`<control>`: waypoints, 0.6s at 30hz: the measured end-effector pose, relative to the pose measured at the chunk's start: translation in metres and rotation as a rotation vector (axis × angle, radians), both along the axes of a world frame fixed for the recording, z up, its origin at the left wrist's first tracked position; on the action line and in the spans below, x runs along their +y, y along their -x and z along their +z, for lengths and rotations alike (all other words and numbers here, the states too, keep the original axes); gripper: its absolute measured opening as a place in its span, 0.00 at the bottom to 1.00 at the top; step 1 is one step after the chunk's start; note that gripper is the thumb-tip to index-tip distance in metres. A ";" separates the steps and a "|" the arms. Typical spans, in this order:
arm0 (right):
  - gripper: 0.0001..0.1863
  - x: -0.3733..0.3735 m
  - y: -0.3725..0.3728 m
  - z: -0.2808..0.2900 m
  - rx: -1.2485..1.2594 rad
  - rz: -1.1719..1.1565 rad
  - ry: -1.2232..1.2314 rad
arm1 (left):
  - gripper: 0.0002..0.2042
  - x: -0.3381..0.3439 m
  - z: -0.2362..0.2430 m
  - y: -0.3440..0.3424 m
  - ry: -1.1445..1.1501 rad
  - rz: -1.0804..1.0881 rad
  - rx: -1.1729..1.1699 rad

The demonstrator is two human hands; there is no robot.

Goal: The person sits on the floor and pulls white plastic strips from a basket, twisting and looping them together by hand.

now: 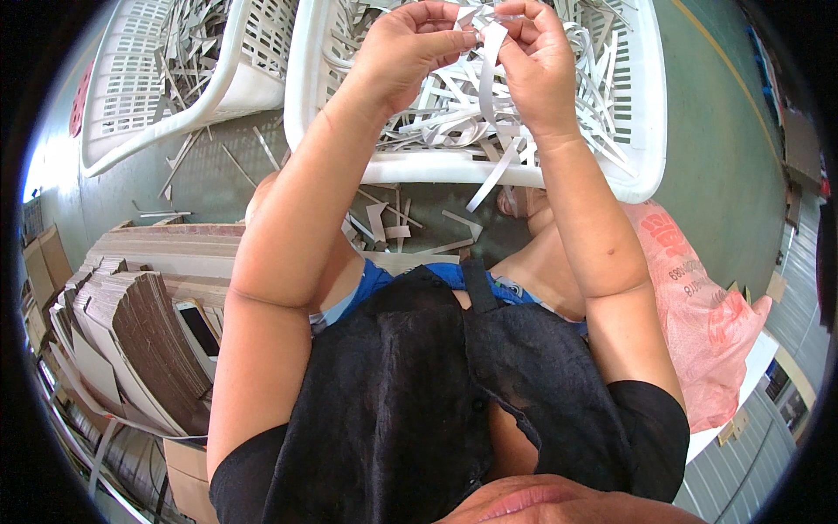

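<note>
Both of my arms reach forward over a white plastic basket (644,179) heaped with paper strips (454,100). My left hand (408,51) is closed, thumb against fingers, on a white paper strip (490,79). Close beside it, my right hand (539,70) pinches the same strip, whose long end hangs down between the hands. The fingertips nearly meet near the top edge of the view, and the folded upper part of the strip is partly hidden by them. Another strip (494,176) droops over the basket's near rim.
A second white basket (229,79) with grey scraps stands at the left. Paper offcuts (378,218) litter the green floor in front of my legs. Stacked cardboard sheets (144,327) with a phone (199,330) sit at my left; a pink sack (685,314) lies at my right.
</note>
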State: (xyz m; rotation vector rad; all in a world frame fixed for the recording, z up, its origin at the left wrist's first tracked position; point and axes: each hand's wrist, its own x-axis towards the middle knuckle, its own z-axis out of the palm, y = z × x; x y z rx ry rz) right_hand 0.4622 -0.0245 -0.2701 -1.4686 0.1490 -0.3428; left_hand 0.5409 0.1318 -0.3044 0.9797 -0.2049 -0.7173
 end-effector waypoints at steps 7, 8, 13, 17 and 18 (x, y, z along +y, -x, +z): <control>0.29 -0.026 0.006 0.021 -0.342 0.068 0.777 | 0.09 0.017 0.005 -0.013 -0.038 -0.063 0.267; 0.32 -0.031 0.007 0.025 -0.429 0.078 0.881 | 0.09 0.018 0.011 -0.013 -0.060 -0.082 0.281; 0.25 -0.032 0.008 0.021 -0.531 0.315 0.820 | 0.10 0.023 0.009 -0.014 -0.061 -0.199 0.278; 0.18 -0.016 0.020 0.040 -0.379 0.294 0.837 | 0.12 0.017 0.011 -0.010 -0.090 -0.170 0.259; 0.18 -0.013 0.021 0.040 -0.311 0.249 0.897 | 0.12 0.016 0.012 -0.010 -0.098 -0.160 0.246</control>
